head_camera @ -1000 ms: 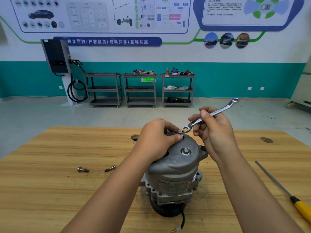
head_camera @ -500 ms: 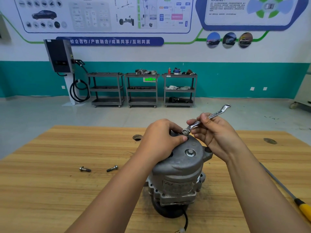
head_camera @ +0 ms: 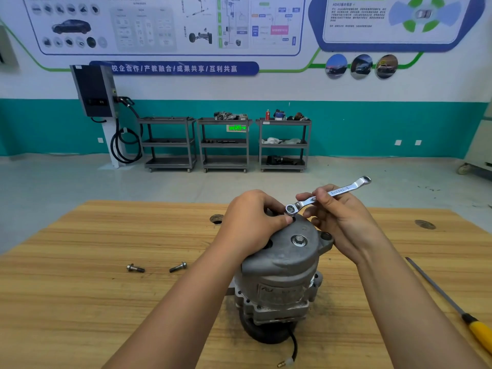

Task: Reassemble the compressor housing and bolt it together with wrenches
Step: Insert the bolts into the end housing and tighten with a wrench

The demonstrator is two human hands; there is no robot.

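A grey cast compressor (head_camera: 279, 278) stands upright on the wooden table (head_camera: 80, 302), with its end cover on top. One bolt (head_camera: 298, 240) sits seated in the cover. My left hand (head_camera: 251, 222) curls over the cover's far left side, thumb by a bolt at the far rim. My right hand (head_camera: 338, 217) pinches a silver ring wrench (head_camera: 330, 194) by its shank. The wrench's lower ring lies on that far bolt, just beside my left thumb.
Two loose bolts, one (head_camera: 135, 268) and another (head_camera: 177, 267), lie on the table left of the compressor. A yellow-handled screwdriver (head_camera: 452, 304) lies at the right edge. A black wire (head_camera: 291, 350) trails from the compressor's base. Tool carts stand by the far wall.
The wrench's lower ring has come down from just above the cover onto the far bolt. My left hand has stayed on the cover.
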